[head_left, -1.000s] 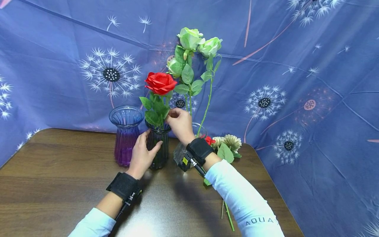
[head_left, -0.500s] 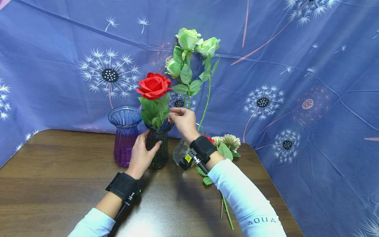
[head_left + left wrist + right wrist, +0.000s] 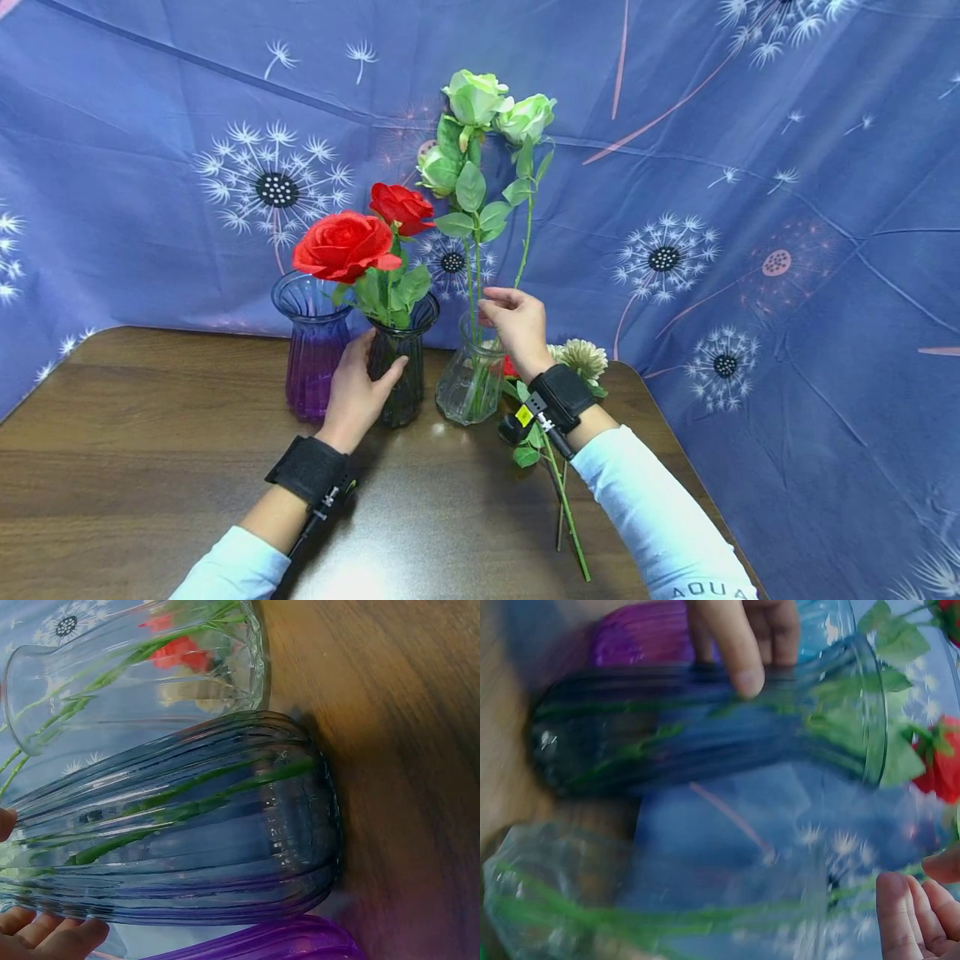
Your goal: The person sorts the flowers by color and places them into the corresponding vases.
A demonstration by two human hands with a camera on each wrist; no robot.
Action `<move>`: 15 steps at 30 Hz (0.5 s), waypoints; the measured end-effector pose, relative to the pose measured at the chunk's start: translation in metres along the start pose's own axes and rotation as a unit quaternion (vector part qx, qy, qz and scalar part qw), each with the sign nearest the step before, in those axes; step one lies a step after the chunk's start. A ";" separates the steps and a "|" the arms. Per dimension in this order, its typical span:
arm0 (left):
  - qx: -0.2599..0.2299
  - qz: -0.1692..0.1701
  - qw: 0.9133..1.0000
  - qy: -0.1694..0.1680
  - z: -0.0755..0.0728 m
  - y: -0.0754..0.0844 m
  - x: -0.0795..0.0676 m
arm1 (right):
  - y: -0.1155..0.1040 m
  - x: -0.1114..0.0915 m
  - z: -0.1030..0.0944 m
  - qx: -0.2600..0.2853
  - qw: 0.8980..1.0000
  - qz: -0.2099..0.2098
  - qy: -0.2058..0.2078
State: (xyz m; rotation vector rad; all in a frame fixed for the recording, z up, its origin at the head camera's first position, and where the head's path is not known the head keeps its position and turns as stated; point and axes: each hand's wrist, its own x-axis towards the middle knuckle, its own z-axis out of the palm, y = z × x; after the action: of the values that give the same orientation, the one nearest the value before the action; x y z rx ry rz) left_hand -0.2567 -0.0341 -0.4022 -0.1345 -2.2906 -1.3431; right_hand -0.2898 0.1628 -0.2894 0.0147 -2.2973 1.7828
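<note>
My left hand (image 3: pixel 354 392) grips the dark ribbed glass vase (image 3: pixel 403 392), thumb on one side and fingers on the other. Two red roses, a large one (image 3: pixel 345 247) leaning left and a smaller one (image 3: pixel 401 208) behind, stand in it; their green stems (image 3: pixel 195 806) show through the glass in the left wrist view. Holding nothing, my right hand (image 3: pixel 519 330) hovers above the clear glass vase (image 3: pixel 455 390), close to the stems of pale green roses (image 3: pixel 476 98). In the right wrist view its fingers (image 3: pixel 897 911) are loosely bent, with the thumb apart.
A blue-to-purple glass vase (image 3: pixel 309 375) stands just left of the dark one. Cream flowers (image 3: pixel 583 358) and a partly hidden red bloom (image 3: pixel 510 367) lie at the right, their stems (image 3: pixel 572 521) running toward the table's front. Patterned blue cloth (image 3: pixel 150 167) hangs behind.
My right hand has let go of the red roses and moved right, toward the clear vase. The large red rose has tipped left, revealing the second. My left hand stays on the dark vase.
</note>
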 end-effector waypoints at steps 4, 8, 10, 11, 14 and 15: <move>0.001 0.004 1.000 0.003 0.000 -0.001 0.001 | 0.013 -0.002 -0.021 -0.016 0.999 0.021 0.018; 0.000 0.015 1.000 0.012 0.000 -0.001 0.000 | 0.028 -0.005 -0.040 -0.007 0.999 0.034 0.034; 0.000 0.021 1.000 0.017 0.001 -0.001 0.000 | 0.033 -0.008 -0.048 0.007 0.998 0.038 0.044; 0.000 0.024 1.000 0.020 0.002 -0.001 0.000 | 0.035 -0.009 -0.052 0.014 0.998 0.038 0.047; 0.000 0.028 0.999 0.025 0.003 -0.002 0.000 | 0.040 -0.013 -0.063 0.019 0.998 0.042 0.052; 0.000 0.028 0.999 0.027 0.003 -0.002 0.000 | 0.043 -0.014 -0.066 0.011 0.998 0.045 0.052</move>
State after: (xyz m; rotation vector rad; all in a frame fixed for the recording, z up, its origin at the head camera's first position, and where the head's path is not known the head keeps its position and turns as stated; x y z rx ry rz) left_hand -0.2583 -0.0323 -0.4048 -0.1596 -2.2262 -1.3033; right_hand -0.2706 0.2352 -0.3175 -0.1755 -2.2385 1.8074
